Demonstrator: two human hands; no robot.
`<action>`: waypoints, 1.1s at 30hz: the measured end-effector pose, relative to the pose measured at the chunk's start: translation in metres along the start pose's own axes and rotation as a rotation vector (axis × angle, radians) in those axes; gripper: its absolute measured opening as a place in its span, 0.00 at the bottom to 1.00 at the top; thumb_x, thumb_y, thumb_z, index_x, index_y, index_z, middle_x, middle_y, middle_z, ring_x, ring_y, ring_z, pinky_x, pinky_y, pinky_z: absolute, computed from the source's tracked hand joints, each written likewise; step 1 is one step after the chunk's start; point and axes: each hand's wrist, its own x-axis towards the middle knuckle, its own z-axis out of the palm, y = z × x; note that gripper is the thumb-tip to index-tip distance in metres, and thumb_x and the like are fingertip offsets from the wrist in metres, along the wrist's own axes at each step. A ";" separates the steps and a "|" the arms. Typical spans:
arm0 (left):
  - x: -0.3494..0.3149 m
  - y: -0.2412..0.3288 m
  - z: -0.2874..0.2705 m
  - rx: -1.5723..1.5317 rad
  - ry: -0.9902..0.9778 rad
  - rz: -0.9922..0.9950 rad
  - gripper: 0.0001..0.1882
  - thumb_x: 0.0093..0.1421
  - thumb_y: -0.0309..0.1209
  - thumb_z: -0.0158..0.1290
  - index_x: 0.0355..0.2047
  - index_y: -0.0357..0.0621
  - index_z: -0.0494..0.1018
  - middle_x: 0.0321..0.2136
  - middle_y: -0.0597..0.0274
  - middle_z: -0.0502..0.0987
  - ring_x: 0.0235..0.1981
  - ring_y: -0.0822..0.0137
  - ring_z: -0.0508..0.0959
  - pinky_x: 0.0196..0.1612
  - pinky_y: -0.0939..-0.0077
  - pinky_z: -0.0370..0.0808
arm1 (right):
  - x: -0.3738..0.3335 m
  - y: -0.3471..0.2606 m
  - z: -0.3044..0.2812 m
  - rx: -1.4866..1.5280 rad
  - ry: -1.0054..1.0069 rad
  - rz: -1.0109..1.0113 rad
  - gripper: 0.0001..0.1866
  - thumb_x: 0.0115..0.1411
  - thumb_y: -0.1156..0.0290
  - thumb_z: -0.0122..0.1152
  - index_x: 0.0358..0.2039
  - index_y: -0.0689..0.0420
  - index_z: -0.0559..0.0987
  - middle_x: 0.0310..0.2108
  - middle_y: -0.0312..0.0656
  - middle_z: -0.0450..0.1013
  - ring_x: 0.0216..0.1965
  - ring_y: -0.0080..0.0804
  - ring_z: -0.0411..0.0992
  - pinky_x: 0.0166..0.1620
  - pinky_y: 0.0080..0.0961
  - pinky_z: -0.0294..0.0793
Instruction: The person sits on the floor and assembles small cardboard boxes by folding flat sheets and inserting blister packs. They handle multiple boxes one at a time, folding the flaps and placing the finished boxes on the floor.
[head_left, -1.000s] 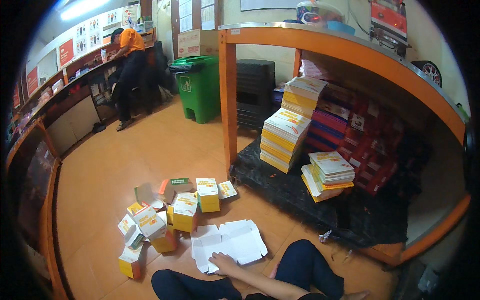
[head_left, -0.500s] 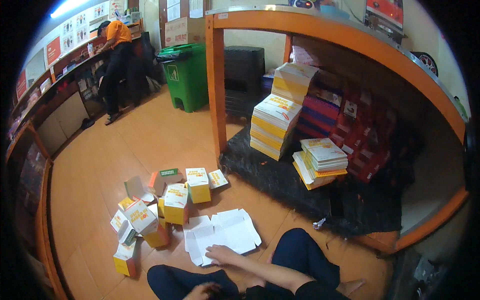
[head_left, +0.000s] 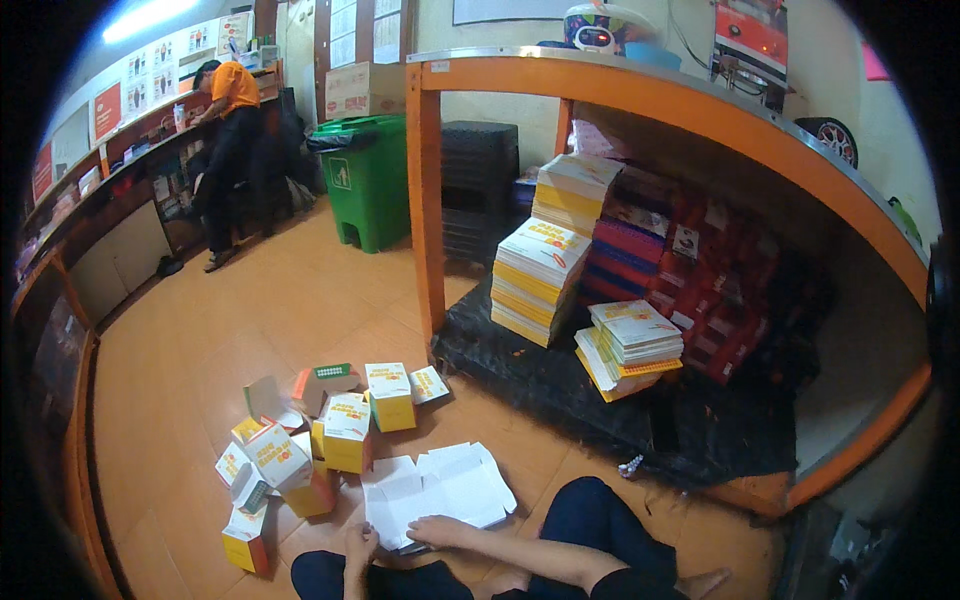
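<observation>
From my distant seat I had the white cardboard sheet (head_left: 445,485) low in the view, spread flat with its notched flaps outward, on the orange tiled floor (head_left: 230,320) in front of the crossed legs (head_left: 600,530); the right hand (head_left: 432,532) lay over its near left part, fingers bent on the card, and I could not tell whether they pinched it or only rested there; the left hand (head_left: 361,543) was curled at the near left corner, its fingers drawn in, and I could not tell whether they held anything; just beyond the sheet, to the left, yellow-and-white boxes (head_left: 347,440) lay in a loose heap, some tipped, some with raised flaps; to the right the tiles ran up to a black sheet (head_left: 570,385) under an orange-framed table (head_left: 427,190), bearing a tall stack (head_left: 535,285) of flat cartons, a shorter stack (head_left: 635,335) and, deeper in shadow, red packs (head_left: 710,300); on the tabletop I saw a blue bowl (head_left: 652,55); farther back stood a green bin (head_left: 367,190), and at the far left a person in an orange shirt (head_left: 237,88) bent over a long counter under a bright ceiling tube (head_left: 150,18)
</observation>
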 end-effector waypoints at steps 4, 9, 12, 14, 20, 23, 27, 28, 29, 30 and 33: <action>-0.006 0.005 -0.003 -0.091 -0.074 0.016 0.18 0.57 0.31 0.56 0.42 0.28 0.80 0.33 0.45 0.83 0.33 0.59 0.84 0.39 0.67 0.80 | -0.003 0.003 -0.007 0.070 -0.043 0.026 0.10 0.57 0.71 0.59 0.39 0.59 0.76 0.39 0.52 0.74 0.40 0.55 0.76 0.42 0.47 0.77; -0.004 0.000 0.000 -0.307 -0.097 -0.071 0.15 0.58 0.29 0.56 0.39 0.28 0.81 0.30 0.52 0.83 0.27 0.65 0.82 0.33 0.71 0.79 | 0.001 0.002 -0.014 0.063 0.026 -0.012 0.08 0.58 0.71 0.56 0.37 0.58 0.78 0.33 0.49 0.76 0.35 0.49 0.78 0.38 0.43 0.79; -0.001 -0.008 0.006 -0.245 -0.022 -0.088 0.13 0.58 0.27 0.56 0.39 0.28 0.81 0.28 0.55 0.82 0.25 0.68 0.81 0.31 0.74 0.78 | 0.006 -0.002 -0.012 0.063 0.023 0.056 0.10 0.58 0.71 0.56 0.41 0.58 0.76 0.34 0.51 0.75 0.37 0.53 0.78 0.39 0.46 0.79; 0.001 -0.011 0.008 -0.326 0.002 -0.052 0.13 0.57 0.27 0.57 0.37 0.28 0.81 0.28 0.53 0.82 0.27 0.65 0.81 0.33 0.71 0.79 | 0.008 -0.006 -0.008 -0.003 -0.008 0.097 0.12 0.59 0.73 0.54 0.44 0.59 0.74 0.34 0.53 0.75 0.36 0.52 0.78 0.36 0.47 0.79; 0.001 -0.003 0.003 -0.576 -0.038 -0.264 0.11 0.63 0.27 0.56 0.41 0.31 0.79 0.33 0.57 0.80 0.26 0.71 0.79 0.29 0.79 0.78 | -0.009 -0.016 0.013 -0.135 0.306 0.137 0.14 0.57 0.75 0.54 0.46 0.57 0.73 0.42 0.49 0.70 0.40 0.47 0.77 0.33 0.41 0.81; 0.000 -0.007 0.003 -0.707 -0.115 -0.257 0.13 0.64 0.30 0.55 0.44 0.32 0.78 0.34 0.60 0.79 0.27 0.72 0.79 0.30 0.79 0.78 | -0.014 -0.011 0.016 -0.012 0.313 0.224 0.15 0.55 0.75 0.57 0.44 0.56 0.75 0.41 0.48 0.71 0.39 0.48 0.77 0.35 0.39 0.81; 0.013 -0.023 0.011 -0.954 -0.121 -0.347 0.14 0.67 0.36 0.55 0.47 0.42 0.72 0.28 0.67 0.72 0.25 0.74 0.74 0.28 0.82 0.74 | -0.019 -0.011 0.008 0.213 0.347 0.360 0.16 0.54 0.75 0.57 0.45 0.54 0.77 0.41 0.46 0.72 0.37 0.53 0.76 0.39 0.44 0.80; 0.013 -0.027 0.010 -1.047 -0.137 -0.219 0.14 0.67 0.39 0.54 0.47 0.45 0.71 0.29 0.67 0.71 0.25 0.75 0.73 0.27 0.81 0.73 | -0.019 -0.013 0.003 0.287 0.360 0.419 0.17 0.55 0.75 0.56 0.47 0.53 0.77 0.41 0.45 0.73 0.40 0.53 0.76 0.40 0.45 0.79; 0.021 -0.028 0.009 -0.886 -0.078 -0.340 0.20 0.67 0.47 0.52 0.48 0.44 0.71 0.31 0.66 0.72 0.25 0.74 0.73 0.28 0.79 0.74 | -0.023 -0.016 -0.002 0.323 0.411 0.423 0.18 0.56 0.76 0.54 0.48 0.53 0.78 0.44 0.43 0.75 0.41 0.50 0.77 0.42 0.42 0.80; 0.019 -0.027 0.009 -0.911 -0.068 -0.301 0.24 0.66 0.53 0.51 0.48 0.45 0.70 0.33 0.63 0.73 0.27 0.70 0.75 0.30 0.75 0.75 | -0.022 -0.019 -0.008 0.368 0.521 0.372 0.19 0.57 0.77 0.52 0.49 0.53 0.78 0.44 0.42 0.75 0.42 0.49 0.77 0.43 0.41 0.80; 0.015 -0.003 -0.001 -1.061 -0.162 -0.442 0.32 0.63 0.61 0.48 0.51 0.45 0.69 0.39 0.57 0.76 0.32 0.60 0.79 0.37 0.64 0.78 | -0.023 -0.028 -0.030 0.326 0.588 0.346 0.24 0.54 0.81 0.49 0.51 0.53 0.79 0.47 0.43 0.75 0.45 0.45 0.77 0.47 0.36 0.80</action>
